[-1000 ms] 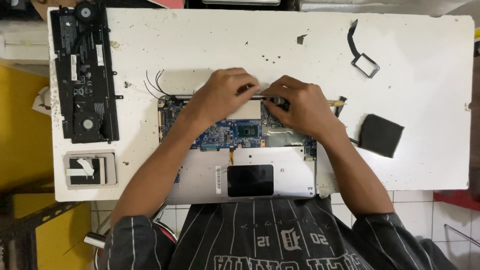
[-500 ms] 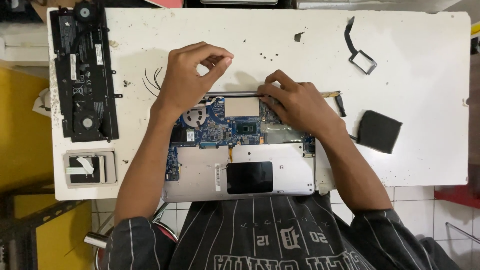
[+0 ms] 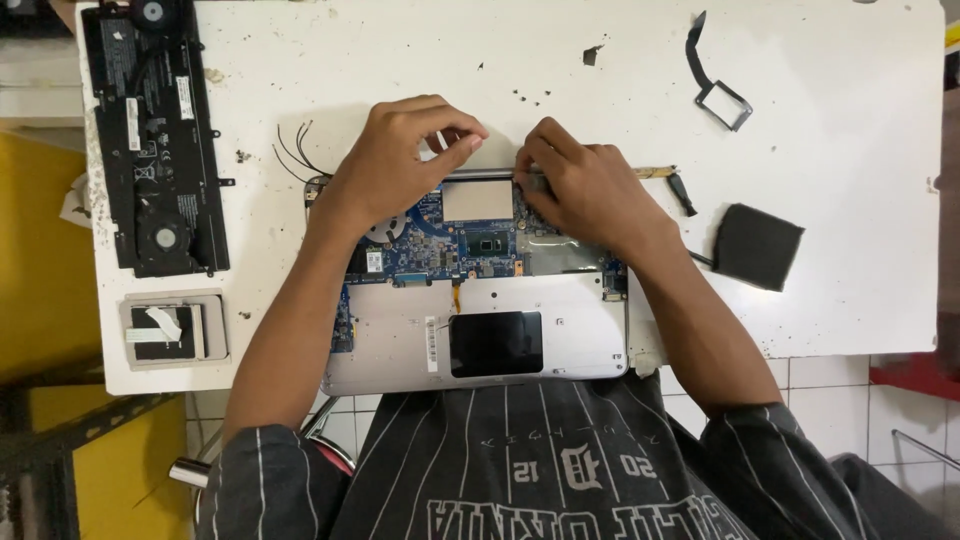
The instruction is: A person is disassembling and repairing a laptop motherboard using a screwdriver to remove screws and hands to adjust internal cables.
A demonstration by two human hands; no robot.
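My left hand point(image 3: 405, 165) and right hand point(image 3: 590, 190) rest on the far edge of the one opened laptop point(image 3: 480, 290) (its blue motherboard point(image 3: 450, 245) bare) lying on the white desk point(image 3: 560, 70). Both hands' fingers curl half-closed, pinching at the hinge strip; what they grasp I cannot tell. One battery pack point(image 3: 155, 140) lies at far left.

My left hand point(image 3: 400, 165) and right hand point(image 3: 590, 190) cover the laptop's point(image 3: 590, 330) far edge at twelve o'clock; whatever my fingertips pinch there is hidden. My shirt hides its near edge. The screws point(image 3: 530, 97) beyond are too small to tell.
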